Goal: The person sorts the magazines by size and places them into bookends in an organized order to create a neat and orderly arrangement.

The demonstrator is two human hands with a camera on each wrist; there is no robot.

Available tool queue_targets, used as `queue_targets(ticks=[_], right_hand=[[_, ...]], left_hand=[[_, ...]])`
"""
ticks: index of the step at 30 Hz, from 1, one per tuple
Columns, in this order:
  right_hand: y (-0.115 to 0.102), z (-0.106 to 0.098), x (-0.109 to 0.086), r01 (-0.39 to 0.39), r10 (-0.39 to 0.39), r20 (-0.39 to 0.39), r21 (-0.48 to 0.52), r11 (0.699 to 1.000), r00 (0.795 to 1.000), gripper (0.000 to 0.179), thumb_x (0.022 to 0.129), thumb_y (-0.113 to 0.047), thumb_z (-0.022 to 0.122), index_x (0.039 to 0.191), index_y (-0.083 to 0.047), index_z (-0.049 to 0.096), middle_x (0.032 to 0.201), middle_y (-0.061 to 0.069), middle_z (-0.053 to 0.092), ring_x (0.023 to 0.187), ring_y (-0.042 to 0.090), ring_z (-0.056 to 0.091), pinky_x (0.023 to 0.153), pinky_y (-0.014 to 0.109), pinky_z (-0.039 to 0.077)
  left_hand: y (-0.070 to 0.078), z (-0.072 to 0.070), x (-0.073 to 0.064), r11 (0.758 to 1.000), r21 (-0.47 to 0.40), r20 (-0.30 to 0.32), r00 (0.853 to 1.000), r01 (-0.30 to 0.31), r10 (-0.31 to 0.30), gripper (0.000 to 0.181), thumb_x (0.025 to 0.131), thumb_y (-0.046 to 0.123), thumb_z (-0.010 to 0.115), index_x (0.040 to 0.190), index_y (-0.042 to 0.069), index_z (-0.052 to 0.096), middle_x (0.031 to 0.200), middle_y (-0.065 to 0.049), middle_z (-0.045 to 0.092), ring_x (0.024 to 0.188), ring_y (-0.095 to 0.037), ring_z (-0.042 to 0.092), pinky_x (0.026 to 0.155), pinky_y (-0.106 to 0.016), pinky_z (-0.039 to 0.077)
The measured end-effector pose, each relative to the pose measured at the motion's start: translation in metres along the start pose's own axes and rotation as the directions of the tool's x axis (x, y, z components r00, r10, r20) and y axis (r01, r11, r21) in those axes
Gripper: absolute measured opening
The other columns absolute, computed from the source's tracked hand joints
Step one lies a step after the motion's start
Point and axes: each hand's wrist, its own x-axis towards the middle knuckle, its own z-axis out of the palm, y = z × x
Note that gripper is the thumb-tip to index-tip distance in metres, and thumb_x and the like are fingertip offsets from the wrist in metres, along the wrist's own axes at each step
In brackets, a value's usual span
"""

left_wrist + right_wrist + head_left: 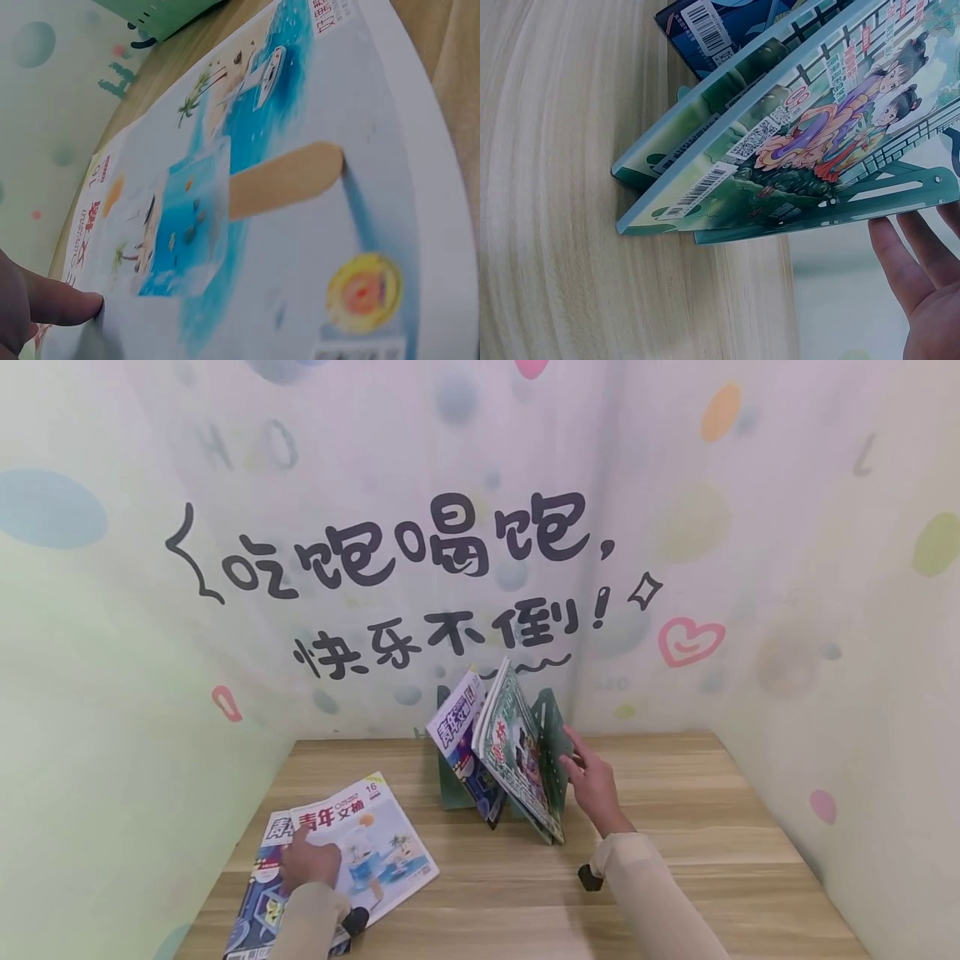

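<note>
My left hand (311, 860) rests on a white-covered magazine (390, 847) with a beach and popsicle-stick picture. Beneath that lies a purple-blue magazine (266, 881), partly covered. In the left wrist view a fingertip (82, 302) touches the white cover; the other fingers are mostly hidden, and I cannot tell whether they grip its edge. My right hand (596, 785) touches the outer side of a green bookend (555, 743) with extended fingers. Inside the bookend, green-covered magazines (802, 157) stand tilted against it. Another purple-blue magazine (468, 752) leans on their left.
A second green bookend panel (453, 789) stands behind the purple-blue magazine. The wooden table (712, 835) meets patterned walls (825, 610) at the back and both sides. Black wrist devices (590, 877) sit at both cuffs.
</note>
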Motion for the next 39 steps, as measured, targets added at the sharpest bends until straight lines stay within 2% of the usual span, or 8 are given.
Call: queue_targets(ticks=[5, 8, 14, 21, 25, 31, 35, 39], right_hand=[[-0.001, 0.0, 0.0, -0.008, 0.008, -0.001, 0.0, 1.0, 1.0, 0.053, 0.099, -0.011, 0.056, 0.148, -0.024, 0.042, 0.143, 0.019, 0.047, 0.115, 0.042, 0.057, 0.078, 0.046, 0.058], [-0.002, 0.0, 0.0, -0.01, 0.01, 0.002, -0.003, 1.0, 1.0, 0.053, 0.099, -0.011, 0.056, 0.148, -0.024, 0.042, 0.144, 0.018, 0.047, 0.116, 0.041, 0.057, 0.078, 0.046, 0.058], [-0.001, 0.0, 0.0, -0.011, 0.011, 0.001, -0.002, 1.0, 1.0, 0.053, 0.099, -0.011, 0.056, 0.148, -0.024, 0.042, 0.142, 0.02, 0.048, 0.116, 0.042, 0.057, 0.079, 0.046, 0.058], [0.0, 0.0, 0.0, -0.011, 0.011, 0.001, 0.005, 1.0, 1.0, 0.053, 0.099, -0.011, 0.056, 0.148, -0.026, 0.042, 0.142, 0.021, 0.048, 0.116, 0.042, 0.057, 0.078, 0.046, 0.058], [0.0, 0.0, -0.001, -0.011, 0.011, 0.005, 0.006, 1.0, 1.0, 0.054, 0.099, -0.012, 0.056, 0.149, -0.027, 0.041, 0.144, 0.019, 0.047, 0.116, 0.042, 0.057, 0.079, 0.046, 0.058], [0.0, 0.0, -0.001, -0.014, 0.014, 0.009, -0.002, 1.0, 1.0, 0.054, 0.099, -0.012, 0.056, 0.149, -0.028, 0.041, 0.145, 0.018, 0.046, 0.117, 0.042, 0.056, 0.08, 0.047, 0.057], [0.0, 0.0, 0.0, -0.013, 0.013, 0.005, -0.004, 1.0, 1.0, 0.054, 0.099, -0.012, 0.055, 0.149, -0.029, 0.041, 0.143, 0.02, 0.047, 0.117, 0.042, 0.056, 0.079, 0.046, 0.058], [0.0, 0.0, 0.0, -0.013, 0.013, 0.005, 0.0, 1.0, 1.0, 0.053, 0.1, -0.012, 0.055, 0.148, -0.029, 0.042, 0.143, 0.02, 0.048, 0.117, 0.042, 0.056, 0.079, 0.046, 0.058]], left_hand=[[0.0, -0.006, -0.004, 0.995, -0.102, 0.044, 0.999, -0.025, 0.03, 0.067, 0.082, 0.003, 0.053, 0.147, 0.007, 0.039, 0.146, -0.028, 0.036, 0.129, -0.052, 0.03, 0.103, -0.073, 0.011], [0.003, -0.01, -0.007, 0.988, -0.15, 0.063, 0.997, -0.026, 0.035, 0.066, 0.085, 0.002, 0.05, 0.149, 0.009, 0.036, 0.149, -0.027, 0.033, 0.131, -0.05, 0.03, 0.104, -0.072, 0.012], [0.011, -0.014, -0.01, 0.98, -0.185, 0.037, 0.996, -0.076, 0.084, 0.067, 0.086, 0.001, 0.051, 0.15, 0.016, 0.038, 0.152, -0.022, 0.032, 0.137, -0.047, 0.028, 0.105, -0.074, 0.011], [0.025, -0.016, -0.014, 0.942, -0.232, -0.016, 0.969, -0.244, 0.247, 0.062, 0.087, -0.001, 0.055, 0.145, 0.016, 0.046, 0.149, -0.021, 0.039, 0.135, -0.045, 0.033, 0.106, -0.064, 0.03], [0.032, -0.02, -0.02, 0.924, -0.271, -0.017, 0.961, -0.272, 0.277, 0.058, 0.091, 0.003, 0.054, 0.145, 0.021, 0.046, 0.15, -0.015, 0.039, 0.136, -0.042, 0.034, 0.105, -0.065, 0.031], [0.043, -0.025, -0.022, 0.887, -0.323, -0.069, 0.942, -0.331, 0.327, 0.055, 0.089, 0.001, 0.056, 0.141, 0.02, 0.052, 0.146, -0.014, 0.045, 0.133, -0.041, 0.039, 0.105, -0.06, 0.035], [0.046, -0.03, -0.023, 0.868, -0.352, -0.076, 0.934, -0.352, 0.348, 0.052, 0.091, 0.003, 0.056, 0.14, 0.022, 0.054, 0.144, -0.015, 0.046, 0.12, -0.037, 0.05, 0.097, -0.055, 0.046], [0.047, -0.037, -0.023, 0.84, -0.38, -0.075, 0.918, -0.387, 0.389, 0.049, 0.092, 0.004, 0.057, 0.137, 0.022, 0.056, 0.137, -0.015, 0.053, 0.105, -0.034, 0.06, 0.077, -0.036, 0.058]])
